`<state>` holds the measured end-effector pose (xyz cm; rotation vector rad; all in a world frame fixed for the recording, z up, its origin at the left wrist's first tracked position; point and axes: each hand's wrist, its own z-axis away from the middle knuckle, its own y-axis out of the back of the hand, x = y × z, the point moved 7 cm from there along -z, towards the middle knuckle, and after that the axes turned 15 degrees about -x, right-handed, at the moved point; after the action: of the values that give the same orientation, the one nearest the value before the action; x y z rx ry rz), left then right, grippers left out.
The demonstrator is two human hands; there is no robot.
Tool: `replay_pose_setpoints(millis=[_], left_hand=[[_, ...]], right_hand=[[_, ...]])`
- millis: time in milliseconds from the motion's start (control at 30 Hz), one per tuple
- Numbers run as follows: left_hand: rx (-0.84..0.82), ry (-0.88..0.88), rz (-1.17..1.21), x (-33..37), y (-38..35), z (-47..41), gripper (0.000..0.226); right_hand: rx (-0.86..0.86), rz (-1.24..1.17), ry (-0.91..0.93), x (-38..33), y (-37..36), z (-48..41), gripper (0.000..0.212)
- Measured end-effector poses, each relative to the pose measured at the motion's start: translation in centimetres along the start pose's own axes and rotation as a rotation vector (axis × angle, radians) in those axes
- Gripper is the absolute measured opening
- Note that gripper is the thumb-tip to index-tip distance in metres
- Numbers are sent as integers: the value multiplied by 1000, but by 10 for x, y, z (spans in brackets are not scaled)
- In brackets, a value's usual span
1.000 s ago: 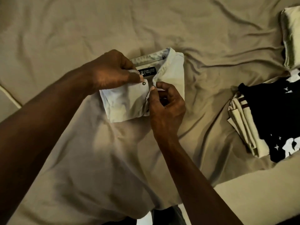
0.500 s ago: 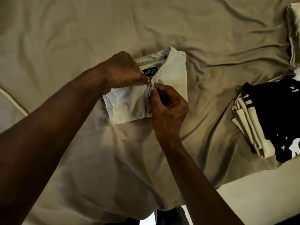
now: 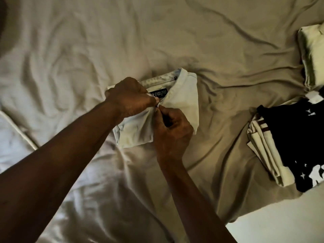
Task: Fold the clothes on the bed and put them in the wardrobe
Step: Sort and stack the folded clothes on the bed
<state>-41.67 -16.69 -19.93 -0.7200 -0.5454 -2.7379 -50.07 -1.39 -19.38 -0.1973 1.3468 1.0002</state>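
A bedroom in a home is indicated: the view is filled by a bed (image 3: 175,32) covered with a rumpled beige sheet (image 3: 73,55), on which folded clothes (image 3: 263,148) are stacked at the right. Pale floor (image 3: 284,221) is seen beside it.

We record two hands and two forearms of the person in view. The left hand (image 3: 129,97) presents its back, where the knuckles and tendon lines stand out in the dim, warm light. The right hand (image 3: 172,132) also presents its back, with creases at the knuckles and a rounded wrist bone. The left forearm (image 3: 61,163) and the right forearm (image 3: 189,199) are both bare from wrist to frame edge. The light is too low for us to report finer marks.
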Motion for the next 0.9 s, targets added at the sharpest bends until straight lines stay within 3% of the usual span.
replay_pose_setpoints(millis=[167,367,533,667,700,767,833,900], left_hand=[[84,41,8,-2,-3,-4,36],[46,54,78,-1,-7,-14,47],[128,-6,-374,18,11,0,46],[557,-252,-865,38,55,28,38],[637,-268,-864,32,64,33,38],[694,-195,-643,11,79,38,41],[692,-51,-315,-14,79,39,47],[669,106,-89,-39,61,37,53]], right_hand=[[48,151,11,-4,-11,-7,15],[79,208,-13,-1,-16,-16,12],[-53,182,13,0,-6,-23,19],[-34,83,2,3,10,-27,21],[15,99,33,-1,14,-27,20],[152,151,61,-6,27,-30,28],[260,217,-19,-4,42,-42,43],[263,269,-166,3,49,-58,53]])
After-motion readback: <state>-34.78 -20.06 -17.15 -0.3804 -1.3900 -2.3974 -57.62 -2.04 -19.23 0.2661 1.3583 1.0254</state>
